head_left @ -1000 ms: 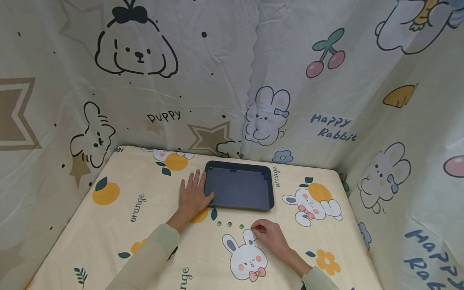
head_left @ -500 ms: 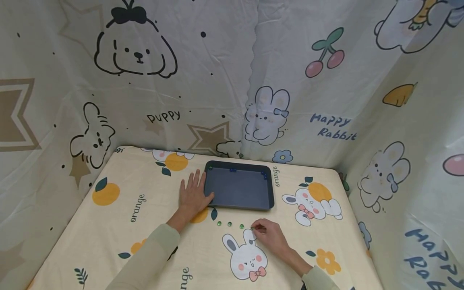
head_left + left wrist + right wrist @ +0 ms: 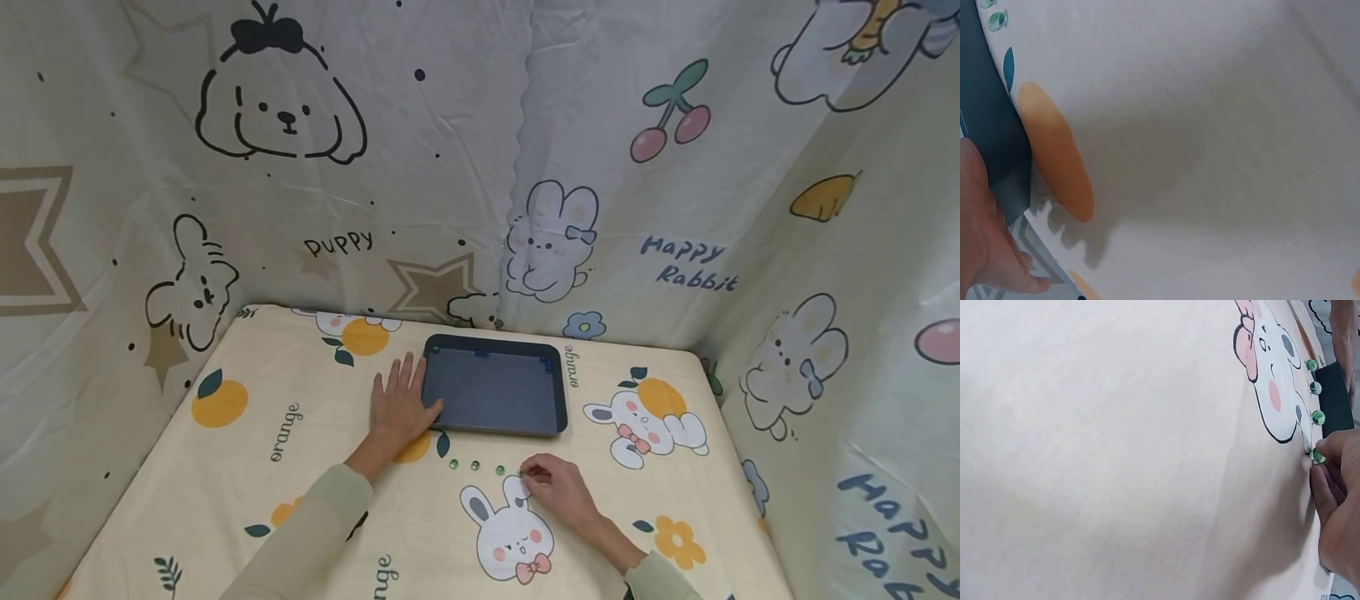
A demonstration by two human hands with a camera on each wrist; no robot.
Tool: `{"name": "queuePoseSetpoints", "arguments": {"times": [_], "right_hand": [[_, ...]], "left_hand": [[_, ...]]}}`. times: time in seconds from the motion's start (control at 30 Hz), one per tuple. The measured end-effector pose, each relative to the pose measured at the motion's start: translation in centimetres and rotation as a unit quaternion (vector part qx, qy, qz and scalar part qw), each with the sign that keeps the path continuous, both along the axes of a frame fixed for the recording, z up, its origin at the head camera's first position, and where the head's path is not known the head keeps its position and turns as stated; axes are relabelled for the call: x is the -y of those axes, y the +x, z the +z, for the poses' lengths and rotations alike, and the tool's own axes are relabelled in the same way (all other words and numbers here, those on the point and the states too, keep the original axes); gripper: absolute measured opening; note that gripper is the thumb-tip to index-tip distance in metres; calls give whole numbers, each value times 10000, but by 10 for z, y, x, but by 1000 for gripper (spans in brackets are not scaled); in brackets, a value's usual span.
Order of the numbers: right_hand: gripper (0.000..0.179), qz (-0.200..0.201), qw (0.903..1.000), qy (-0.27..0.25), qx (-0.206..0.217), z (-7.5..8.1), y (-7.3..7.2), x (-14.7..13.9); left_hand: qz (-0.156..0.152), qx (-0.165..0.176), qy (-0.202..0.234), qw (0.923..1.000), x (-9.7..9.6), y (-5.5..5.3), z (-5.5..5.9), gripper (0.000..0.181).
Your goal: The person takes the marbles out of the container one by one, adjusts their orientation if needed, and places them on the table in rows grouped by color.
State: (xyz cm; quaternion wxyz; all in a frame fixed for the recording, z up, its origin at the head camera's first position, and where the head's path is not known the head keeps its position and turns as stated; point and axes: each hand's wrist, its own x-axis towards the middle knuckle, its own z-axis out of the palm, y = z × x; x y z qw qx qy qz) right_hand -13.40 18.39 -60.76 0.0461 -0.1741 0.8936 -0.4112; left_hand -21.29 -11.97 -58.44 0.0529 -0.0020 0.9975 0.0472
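A dark blue-grey tray (image 3: 495, 392) lies at the back middle of the table. My left hand (image 3: 399, 404) rests with straight, spread fingers along its left side, thumb over the near corner; the left wrist view shows the hand (image 3: 988, 231) against the tray wall (image 3: 991, 125). In front of the tray, three green glass marbles (image 3: 476, 465) sit in a row. At the row's right end my right hand (image 3: 558, 492) pinches another green marble (image 3: 1318, 456) between thumb and fingertips, down at the cloth. Inside the tray are a green marble (image 3: 436, 350) and several blue marbles (image 3: 547, 363) by the far wall.
A cream cloth (image 3: 315, 517) printed with oranges and rabbits covers the table. Printed white curtains (image 3: 420, 192) enclose the back and both sides. A printed rabbit face (image 3: 513, 542) lies just below the marble row.
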Motion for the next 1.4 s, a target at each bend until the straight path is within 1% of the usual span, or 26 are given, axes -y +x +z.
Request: {"name": "queuePoseSetpoints", "arguments": {"times": [0.23,0.33,0.5,0.63,0.77,0.87,1.03,1.2,1.3,1.4], "right_hand": [[18,-19,10000,-15,-11,-1,0,0],[17,-52,10000,8,-52,1,-1,1],[16,-245,9994,123,-197,8,-5,1],[11,-320,9990,93,-283,19,-13,1],[6,-182,9993,-179,-284,36,-28,4],[5,-67,9985,-373,-403,44,-42,8],[7,-22,9971,-467,-598,50,-68,21],[10,-11,9983,-382,-447,53,-92,40],[16,0,9990,-244,-363,54,-106,54],[18,45,9994,-88,-333,54,-117,68]], "left_hand": [[-12,-61,50,10000,0,0,-2,91],[-6,-77,69,9999,-1,1,-2,91],[6,-67,17,10000,-1,0,-3,91],[-22,-52,15,10000,-1,0,-3,92],[-50,-59,-53,10000,0,0,-1,91],[-52,-39,-119,9999,0,1,0,91],[-43,-37,-94,9999,0,1,1,91],[-39,-89,-115,9999,-1,1,0,91],[-27,-81,-126,9999,-1,0,-1,91],[-28,-67,-40,10000,-1,1,0,91]]}}
